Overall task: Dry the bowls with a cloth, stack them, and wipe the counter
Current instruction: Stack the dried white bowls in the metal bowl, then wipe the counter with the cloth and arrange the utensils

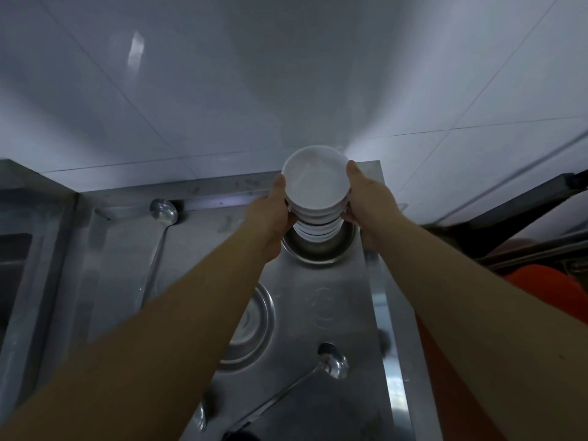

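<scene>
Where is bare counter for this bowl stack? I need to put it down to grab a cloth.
Bare steel lies between the metal bowl and the near ladle, beside the counter's right edge. It is crowded to the left: a steel plate and the far ladle.

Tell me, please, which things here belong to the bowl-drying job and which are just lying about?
Part of the job:
stack of white bowls, held between the left hand and the right hand
steel counter

Just lying about:
far ladle
near ladle
metal bowl under the stack
steel plate
</scene>
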{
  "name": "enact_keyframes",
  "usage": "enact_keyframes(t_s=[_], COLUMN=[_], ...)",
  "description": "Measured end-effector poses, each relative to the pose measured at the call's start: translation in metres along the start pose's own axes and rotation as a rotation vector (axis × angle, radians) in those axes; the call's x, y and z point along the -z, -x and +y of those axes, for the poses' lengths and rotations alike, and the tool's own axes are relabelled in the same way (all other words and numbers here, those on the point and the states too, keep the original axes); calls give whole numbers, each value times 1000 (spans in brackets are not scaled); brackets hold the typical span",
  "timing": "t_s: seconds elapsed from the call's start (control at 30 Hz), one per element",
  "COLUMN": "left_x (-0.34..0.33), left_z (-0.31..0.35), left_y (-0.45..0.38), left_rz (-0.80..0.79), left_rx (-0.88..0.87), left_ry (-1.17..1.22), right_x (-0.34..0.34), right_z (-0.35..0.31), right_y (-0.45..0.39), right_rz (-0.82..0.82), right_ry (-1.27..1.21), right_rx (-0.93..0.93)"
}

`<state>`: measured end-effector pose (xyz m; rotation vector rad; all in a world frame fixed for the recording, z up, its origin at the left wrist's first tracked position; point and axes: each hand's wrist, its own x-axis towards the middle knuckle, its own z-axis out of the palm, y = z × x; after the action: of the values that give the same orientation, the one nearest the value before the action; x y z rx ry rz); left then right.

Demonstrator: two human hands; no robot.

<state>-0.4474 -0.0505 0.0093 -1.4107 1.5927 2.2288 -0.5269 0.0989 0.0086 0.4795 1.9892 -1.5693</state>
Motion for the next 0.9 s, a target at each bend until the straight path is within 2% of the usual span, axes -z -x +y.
enact_keyframes(t_s=[0.43, 0.53, 0.77, 0.9], left_x=[-1, 11, 66, 92], left_z=[4, 2, -74, -120], left_y=[11, 21, 61, 96], left_rz=[0, 12, 21, -67], left_rx=[12, 8, -59, -90], left_ry=[-13, -61, -422, -706], right_x=[-4, 2, 21, 26], right_z=[4, 9, 97, 146], right_y=[1, 15, 85, 119], right_rz=[-2, 21, 43, 3], right_ry=[49, -3, 238, 470], right_rx=[-18, -37, 40, 73])
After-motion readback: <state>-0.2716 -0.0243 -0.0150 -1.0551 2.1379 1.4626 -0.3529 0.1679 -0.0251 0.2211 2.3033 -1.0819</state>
